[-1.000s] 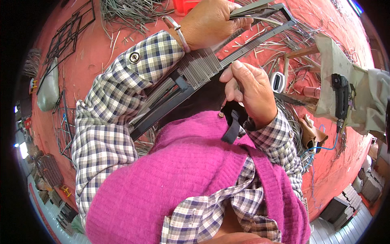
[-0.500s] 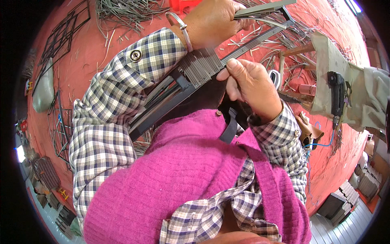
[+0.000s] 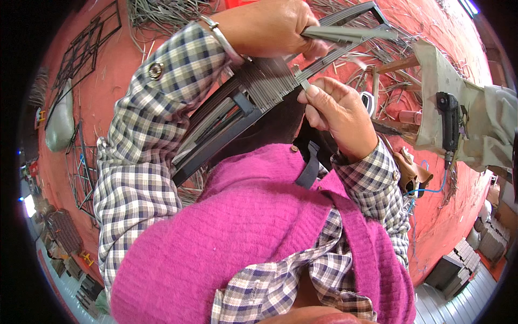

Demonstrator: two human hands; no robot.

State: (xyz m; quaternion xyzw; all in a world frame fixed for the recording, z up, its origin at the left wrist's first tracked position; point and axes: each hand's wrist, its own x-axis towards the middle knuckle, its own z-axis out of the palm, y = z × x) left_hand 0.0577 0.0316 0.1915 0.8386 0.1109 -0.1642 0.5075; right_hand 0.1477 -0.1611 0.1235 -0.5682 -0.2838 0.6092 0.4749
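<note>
A dark metal frame [image 3: 213, 142] slants across in front of my body, from lower left to upper right. Grey flat strips are wound side by side around its middle as a woven band [image 3: 263, 81]. My left hand [image 3: 286, 28], past the frame's far side, is closed on a bundle of grey flat strips [image 3: 353, 34] that points right and is a little blurred. At the band's right edge, my right hand [image 3: 341, 112] pinches a light grey strip end [image 3: 305, 85] between thumb and forefinger. My left forearm covers part of the frame.
Heaps of loose grey strips [image 3: 164, 24] lie on the red floor. At right, a black-handled tool [image 3: 447, 121] with a blue hose hangs by a cloth-covered stand [image 3: 426, 70]. Bare metal frames [image 3: 91, 46] and a pale sack [image 3: 59, 124] are at left.
My left hand has moved left, and the strips in it have swung down across the frame's far end. My right hand has shifted slightly right; a strip end now shows in its pinch.
</note>
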